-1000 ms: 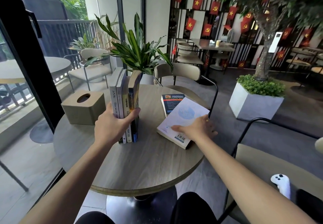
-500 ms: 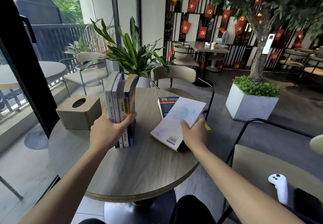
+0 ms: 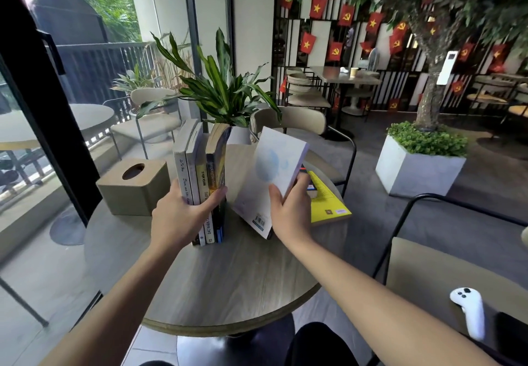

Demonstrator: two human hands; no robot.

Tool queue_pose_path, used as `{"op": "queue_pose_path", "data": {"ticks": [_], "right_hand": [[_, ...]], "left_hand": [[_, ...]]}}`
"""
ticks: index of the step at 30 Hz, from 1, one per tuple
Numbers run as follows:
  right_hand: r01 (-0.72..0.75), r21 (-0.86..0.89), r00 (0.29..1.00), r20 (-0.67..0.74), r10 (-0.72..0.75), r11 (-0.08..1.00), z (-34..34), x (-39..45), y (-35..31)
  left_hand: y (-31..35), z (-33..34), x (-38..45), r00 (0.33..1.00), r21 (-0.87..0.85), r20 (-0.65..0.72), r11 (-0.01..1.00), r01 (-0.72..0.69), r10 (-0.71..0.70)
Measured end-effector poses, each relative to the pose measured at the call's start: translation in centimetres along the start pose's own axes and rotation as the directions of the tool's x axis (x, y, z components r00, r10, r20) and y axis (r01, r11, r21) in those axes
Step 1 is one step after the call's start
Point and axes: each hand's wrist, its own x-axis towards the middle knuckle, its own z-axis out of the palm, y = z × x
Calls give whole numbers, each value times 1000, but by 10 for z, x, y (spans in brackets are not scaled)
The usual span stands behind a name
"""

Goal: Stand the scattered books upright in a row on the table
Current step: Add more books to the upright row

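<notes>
Several books stand upright in a row point(image 3: 200, 165) near the middle of the round wooden table point(image 3: 228, 280). My left hand point(image 3: 178, 215) clasps this row from the front, thumb on its right side. My right hand point(image 3: 291, 211) grips a white book with a pale blue circle point(image 3: 268, 171), raised and tilted, its lower corner near the tabletop just right of the row. A yellow book point(image 3: 325, 202) lies flat behind my right hand, with a dark book point(image 3: 310, 186) partly hidden on top of it.
A tan tissue box point(image 3: 134, 185) sits left of the row. A potted plant point(image 3: 223, 97) stands behind the books. Chairs surround the table; a white controller point(image 3: 468, 311) lies on the seat at lower right.
My right hand has lifted the white book off the flat stack and tilted it up towards the row, uncovering the yellow book. My left hand keeps holding the row.
</notes>
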Motion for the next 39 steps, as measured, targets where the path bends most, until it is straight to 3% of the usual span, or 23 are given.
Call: {"op": "queue_pose_path", "data": {"ticks": [4,7,10,12,16,26,39], "right_hand": [[57,8,997,53,-57,998,17,-5,-5],[102,-10,978,182,-99,995,23,-11,-9],[152,-72,904,414,-109,986,22,-15,-13],[127,-16,836,540,-98,992,22,-16,-14],[116,65,720,682,-130,991,24,-15,-8],[141,62,684,715,-142,988,55,-11,2],[158,57,718,678,-155,986,75,-3,9]], "left_hand": [[1,-2,-2,1000,-16,3,1000,-3,3],[3,-4,-3,1000,-12,-1,1000,-4,4],[4,-5,-3,1000,-17,4,1000,11,-11],[3,-6,-2,1000,-39,9,999,18,-17],[0,-9,-1,999,-90,53,996,13,-8],[-3,-12,2,995,-91,60,993,-71,77],[-11,-3,7,997,-9,-18,997,-81,81]]}}
